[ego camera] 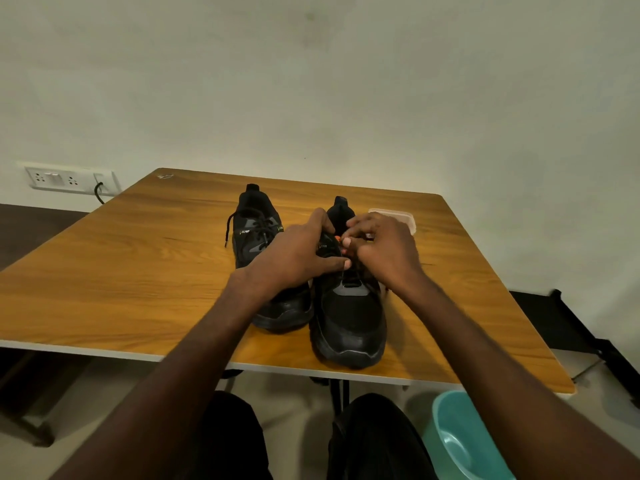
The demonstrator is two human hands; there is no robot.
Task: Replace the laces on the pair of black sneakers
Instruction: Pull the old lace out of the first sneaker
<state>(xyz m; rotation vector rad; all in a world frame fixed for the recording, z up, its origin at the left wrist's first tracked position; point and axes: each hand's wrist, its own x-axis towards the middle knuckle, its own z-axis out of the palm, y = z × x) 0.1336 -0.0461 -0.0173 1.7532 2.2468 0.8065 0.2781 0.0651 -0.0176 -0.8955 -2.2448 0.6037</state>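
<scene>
- A clear plastic container [398, 218] sits toward the table's [121, 271] far right corner, just behind the right hand; what is in it I cannot tell.
- A teal bin [464, 441] stands on the floor below the table's near right corner, nothing visible inside.
- Two black sneakers lie side by side near the middle of the near edge, long axes running front to back, toes toward the person, heels toward the wall.
- The left sneaker [258, 237] keeps its black lace [228, 226], one end trailing loose onto the wood.
- The left hand [294, 254] grips the right sneaker [348, 313] around its collar, fingers curled.
- The right hand [384, 251] pinches something orange at the eyelets, seemingly an orange lace [337, 239], mostly hidden.
</scene>
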